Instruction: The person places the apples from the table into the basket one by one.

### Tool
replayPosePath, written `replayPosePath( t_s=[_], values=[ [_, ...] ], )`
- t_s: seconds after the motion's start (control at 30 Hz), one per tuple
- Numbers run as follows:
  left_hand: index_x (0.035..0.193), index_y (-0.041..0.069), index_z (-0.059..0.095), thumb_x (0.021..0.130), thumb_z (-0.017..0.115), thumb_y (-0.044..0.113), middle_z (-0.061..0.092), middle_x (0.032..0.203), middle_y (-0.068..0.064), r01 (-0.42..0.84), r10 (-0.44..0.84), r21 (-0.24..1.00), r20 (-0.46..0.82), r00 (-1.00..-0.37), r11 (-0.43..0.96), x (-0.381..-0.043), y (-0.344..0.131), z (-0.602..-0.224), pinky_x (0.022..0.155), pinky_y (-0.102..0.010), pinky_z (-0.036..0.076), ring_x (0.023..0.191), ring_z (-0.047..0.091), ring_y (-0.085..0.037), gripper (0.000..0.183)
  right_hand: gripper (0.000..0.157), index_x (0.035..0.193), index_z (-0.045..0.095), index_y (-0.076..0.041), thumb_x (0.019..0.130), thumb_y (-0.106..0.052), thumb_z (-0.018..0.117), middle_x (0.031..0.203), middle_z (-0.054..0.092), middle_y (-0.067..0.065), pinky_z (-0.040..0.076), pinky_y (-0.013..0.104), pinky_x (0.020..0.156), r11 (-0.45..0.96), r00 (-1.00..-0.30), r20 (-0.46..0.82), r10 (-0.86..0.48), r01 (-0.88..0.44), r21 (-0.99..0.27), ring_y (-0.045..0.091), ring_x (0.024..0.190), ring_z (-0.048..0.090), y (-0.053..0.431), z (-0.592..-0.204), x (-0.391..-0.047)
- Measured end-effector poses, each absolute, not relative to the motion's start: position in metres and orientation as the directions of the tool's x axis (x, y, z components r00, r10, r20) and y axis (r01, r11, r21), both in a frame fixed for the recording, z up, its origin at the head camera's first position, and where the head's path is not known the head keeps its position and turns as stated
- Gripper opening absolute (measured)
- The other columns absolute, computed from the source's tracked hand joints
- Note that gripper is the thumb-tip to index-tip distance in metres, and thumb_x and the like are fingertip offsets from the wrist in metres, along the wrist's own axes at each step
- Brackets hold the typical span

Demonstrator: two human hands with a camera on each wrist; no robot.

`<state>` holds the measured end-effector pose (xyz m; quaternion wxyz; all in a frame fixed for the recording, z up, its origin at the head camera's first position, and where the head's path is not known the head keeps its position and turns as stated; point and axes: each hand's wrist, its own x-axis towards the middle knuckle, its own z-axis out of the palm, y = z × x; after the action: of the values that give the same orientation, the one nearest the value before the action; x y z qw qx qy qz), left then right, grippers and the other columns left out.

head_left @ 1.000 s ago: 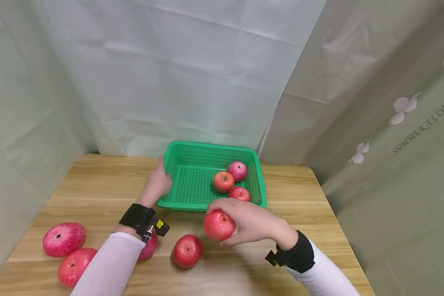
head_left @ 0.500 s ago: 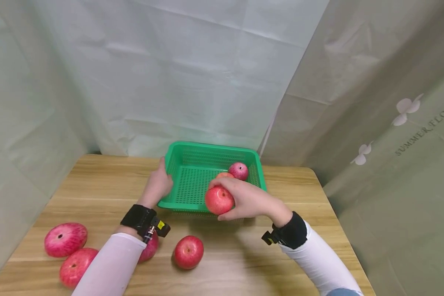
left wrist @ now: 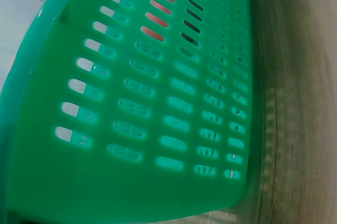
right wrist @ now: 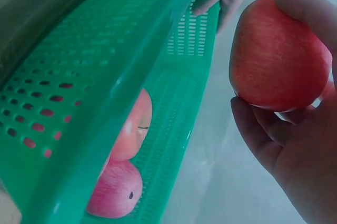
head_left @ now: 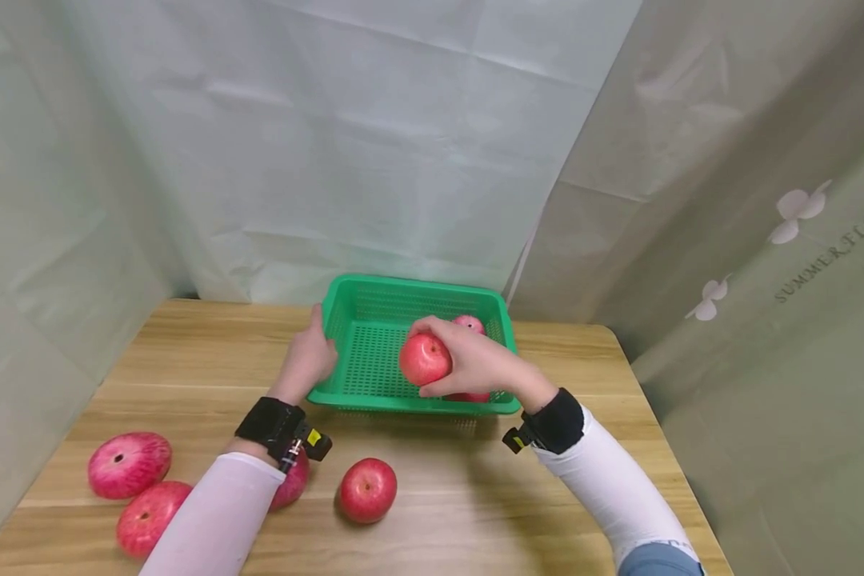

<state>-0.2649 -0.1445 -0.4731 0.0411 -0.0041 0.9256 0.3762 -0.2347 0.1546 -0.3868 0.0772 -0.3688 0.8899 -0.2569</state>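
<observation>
Wood-grained tabletop (head_left: 442, 536) bore four apples (head_left: 369, 490), the outstretched left forearm (head_left: 216, 516) partly covering two. Beyond, the right hand (head_left: 477, 360), angled inward, gripped a red apple (head_left: 425, 359) over the green basket (head_left: 396, 404), partly screening fruit (right wrist: 114, 190) inside; the left hand (head_left: 307, 358) clasped the basket's left rim (head_left: 327, 296). Pale curtains (head_left: 403, 160) hung behind.

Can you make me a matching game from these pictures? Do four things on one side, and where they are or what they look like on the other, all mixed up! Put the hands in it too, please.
Things
1. Left hand
2. Right hand
3. Basket
4. Table

Places and looks
A. Green and full of little holes
B. Holding a red apple
C. Light brown with wood grain
D. On one end of the basket

Right pairs
1-D, 2-B, 3-A, 4-C
</observation>
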Motion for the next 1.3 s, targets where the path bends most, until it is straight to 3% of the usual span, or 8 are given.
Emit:
replayPosePath(
  t_s=[0.2,0.5,0.87,1.13,1.3],
  values=[
    [0.169,0.000,-0.009,0.111,0.044,0.009,0.066,0.101,-0.033,-0.052,0.019,0.703,-0.092,-0.996,0.709,-0.263,-0.144,-0.473,0.058,-0.040,0.052,0.069,0.064,-0.032,0.080,0.078,0.144,0.051,-0.024,0.081,-0.037,0.095,0.131,0.061,-0.007,0.057,0.039,0.091,0.630,-0.756,0.054,-0.652,-0.580,-0.516,0.014,0.115,0.060,0.151,-0.390,-0.250],
    [0.169,0.000,-0.009,0.111,0.043,0.010,0.066,0.100,-0.033,-0.051,0.019,0.691,-0.093,-0.996,0.721,-0.264,-0.145,-0.473,0.057,-0.039,0.053,0.069,0.065,-0.032,0.079,0.074,0.145,0.056,-0.017,0.081,-0.030,0.092,0.135,0.059,0.000,0.058,0.041,0.089,0.671,-0.811,0.104,-0.576,-0.542,-0.506,0.019,0.117,0.059,0.148,-0.396,-0.283],
    [0.169,0.000,-0.008,0.111,0.044,0.010,0.065,0.110,-0.038,-0.044,0.020,0.696,-0.083,-0.996,0.716,-0.265,-0.145,-0.477,0.059,-0.040,0.053,0.073,0.066,-0.033,0.079,0.081,0.156,0.053,-0.019,0.086,-0.034,0.089,0.150,0.051,0.010,0.057,0.045,0.093,0.768,-0.879,0.057,-0.474,-0.444,-0.462,0.025,0.121,0.059,0.147,-0.409,-0.313],
    [0.170,-0.001,-0.006,0.111,0.044,0.009,0.063,0.119,-0.041,-0.039,0.019,0.696,-0.076,-0.997,0.717,-0.264,-0.145,-0.477,0.062,-0.042,0.054,0.081,0.067,-0.037,0.078,0.080,0.160,0.049,-0.022,0.089,-0.025,0.086,0.157,0.042,0.014,0.056,0.046,0.095,0.813,-0.893,-0.005,-0.451,-0.408,-0.416,0.029,0.125,0.058,0.148,-0.411,-0.321],
    [0.170,0.000,-0.005,0.111,0.045,0.009,0.064,0.114,-0.040,-0.031,0.020,0.692,-0.066,-0.998,0.721,-0.263,-0.144,-0.476,0.060,-0.041,0.053,0.078,0.066,-0.035,0.078,0.079,0.158,0.052,-0.022,0.087,-0.026,0.087,0.152,0.049,0.010,0.056,0.043,0.090,0.850,-0.891,-0.039,-0.453,-0.418,-0.322,0.026,0.120,0.059,0.143,-0.411,-0.323]
  ],
)
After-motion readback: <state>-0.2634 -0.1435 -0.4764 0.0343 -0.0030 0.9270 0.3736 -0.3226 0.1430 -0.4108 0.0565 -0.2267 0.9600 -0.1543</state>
